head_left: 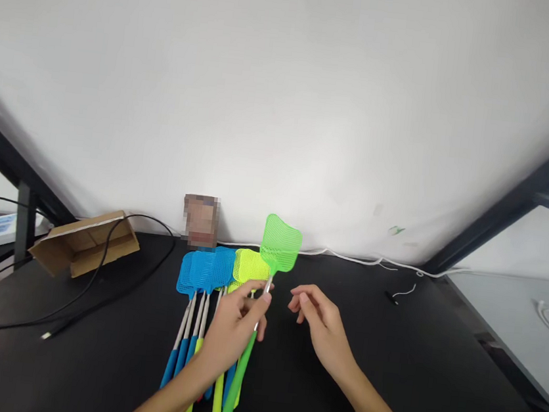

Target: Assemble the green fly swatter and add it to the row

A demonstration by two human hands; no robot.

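My left hand (234,324) is closed around the thin metal shaft of a green fly swatter (281,241). Its mesh head points up and its green handle slants down toward me. Under that hand, several more fly swatters lie side by side on the black table, partly hidden by my hand and forearm. Blue fly swatters (215,269) are on the left of the pile, and a yellow fly swatter (249,266) shows just behind the green one. To the right of the green swatter, my right hand (320,327) hovers with loosely bent fingers, holding nothing.
An open cardboard box (96,245) lies at the left, with a black cable (99,265) looping over it. A small blurred-out object (201,221) leans against the wall. A white cord (372,260) runs along the table's back edge. Dark metal bars (509,186) flank both sides.
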